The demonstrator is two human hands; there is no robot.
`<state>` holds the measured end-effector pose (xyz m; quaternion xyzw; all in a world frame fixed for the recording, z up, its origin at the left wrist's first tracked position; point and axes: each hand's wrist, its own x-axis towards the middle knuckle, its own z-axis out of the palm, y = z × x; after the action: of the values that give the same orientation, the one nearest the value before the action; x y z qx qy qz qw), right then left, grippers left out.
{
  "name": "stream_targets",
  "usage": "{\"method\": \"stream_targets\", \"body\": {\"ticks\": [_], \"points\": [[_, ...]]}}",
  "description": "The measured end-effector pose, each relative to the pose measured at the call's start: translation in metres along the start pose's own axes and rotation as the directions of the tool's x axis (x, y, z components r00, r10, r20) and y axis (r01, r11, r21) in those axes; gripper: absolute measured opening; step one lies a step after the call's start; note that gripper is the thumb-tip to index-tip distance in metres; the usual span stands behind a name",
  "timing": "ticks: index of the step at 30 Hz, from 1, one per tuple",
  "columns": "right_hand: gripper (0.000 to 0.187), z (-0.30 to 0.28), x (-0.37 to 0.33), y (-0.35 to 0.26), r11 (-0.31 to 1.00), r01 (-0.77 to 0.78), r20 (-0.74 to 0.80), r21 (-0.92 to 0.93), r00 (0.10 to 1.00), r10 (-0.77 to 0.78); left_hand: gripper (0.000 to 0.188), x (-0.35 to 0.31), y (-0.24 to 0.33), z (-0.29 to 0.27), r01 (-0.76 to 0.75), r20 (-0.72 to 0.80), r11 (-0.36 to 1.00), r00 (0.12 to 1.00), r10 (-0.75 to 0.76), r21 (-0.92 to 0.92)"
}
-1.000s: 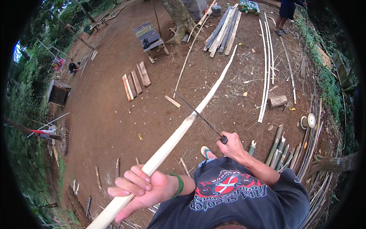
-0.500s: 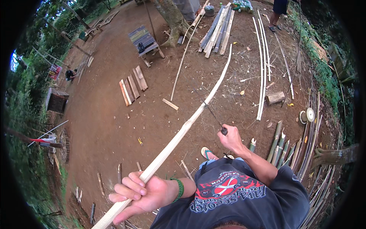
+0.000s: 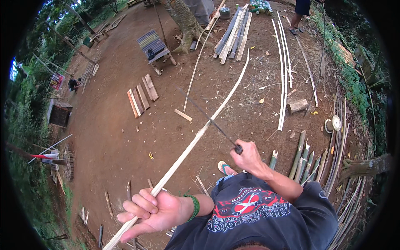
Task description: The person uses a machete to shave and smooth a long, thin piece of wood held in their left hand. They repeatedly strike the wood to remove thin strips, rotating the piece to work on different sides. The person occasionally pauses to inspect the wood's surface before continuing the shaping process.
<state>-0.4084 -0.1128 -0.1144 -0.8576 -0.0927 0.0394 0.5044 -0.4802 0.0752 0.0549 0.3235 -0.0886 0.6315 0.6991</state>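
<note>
My left hand [image 3: 160,210] is closed around the lower part of a long pale bamboo strip [image 3: 179,161], its fingers wrapped over the top. A green braided band [image 3: 195,207] circles that wrist. From the hand the strip runs up and away to the right, its far part curving upward. My right hand [image 3: 249,159] grips the dark handle of a long machete [image 3: 224,134]. The thin blade lies across the strip just beyond a knot and points toward the far left. Whether its edge bites into the bamboo I cannot tell.
Cut green bamboo poles [image 3: 300,152] stand close at my right. Pale strips [image 3: 284,79], a short log [image 3: 297,105] and a spool [image 3: 333,124] lie beyond. Split bamboo [image 3: 233,35] is piled near a tree [image 3: 180,25]. Boards [image 3: 143,96] and yellow-handled pliers [image 3: 151,156] lie at left.
My right hand has drawn slightly back and left. The machete crosses the strip nearer to me, and more blade shows beyond it. My left hand keeps its hold; the strip looks narrower.
</note>
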Motion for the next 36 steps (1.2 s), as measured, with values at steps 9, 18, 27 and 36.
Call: {"method": "stream_targets", "body": {"ticks": [9, 18, 27, 36], "points": [[0.019, 0.000, 0.017, 0.055, 0.981, -0.144, -0.078, -0.129, 0.988, 0.135, 0.059, 0.004, -0.005, -0.001, -0.005, -0.009, 0.998, 1.000, 0.005, 0.060], [0.022, 0.014, 0.006, 0.052, 0.988, -0.092, -0.059, -0.126, 0.995, 0.085, 0.055, 0.009, -0.005, -0.008, -0.048, -0.099, 0.992, 0.993, 0.059, 0.114], [0.018, 0.017, -0.008, 0.025, 0.959, 0.277, 0.053, -0.056, 0.960, -0.275, 0.055, 0.015, -0.006, -0.018, -0.079, -0.159, 0.985, 0.982, 0.103, 0.153], [0.030, 0.007, 0.105, 0.217, 0.799, -0.526, -0.273, -0.292, 0.847, 0.457, 0.058, 0.035, -0.014, -0.025, -0.002, -0.210, 0.979, 0.977, 0.045, 0.202]]}}
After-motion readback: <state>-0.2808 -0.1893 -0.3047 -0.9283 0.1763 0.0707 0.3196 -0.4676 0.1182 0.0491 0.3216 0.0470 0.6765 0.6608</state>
